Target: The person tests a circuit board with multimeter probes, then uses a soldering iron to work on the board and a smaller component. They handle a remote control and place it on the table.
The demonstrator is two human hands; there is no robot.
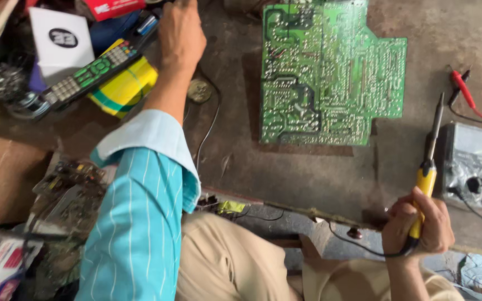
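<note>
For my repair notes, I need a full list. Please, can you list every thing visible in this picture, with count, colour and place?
circuit board: one, green, top centre on the bench
soldering iron: one, yellow handle, in the right hand
multimeter: one, grey, right edge
test probes: two, red and black, top right
remote control: one, dark with green parts, top left
yellow box: one, under the remote
white box: one, top left
round tin: one, dull metal, beside the left forearm
small boards: several, dark, left
left hand: reaching to the top, what it touches is hidden
right hand: gripping the iron

Circuit board (330, 72) between remote (93, 72) at left, multimeter (472, 167) at right.
</note>
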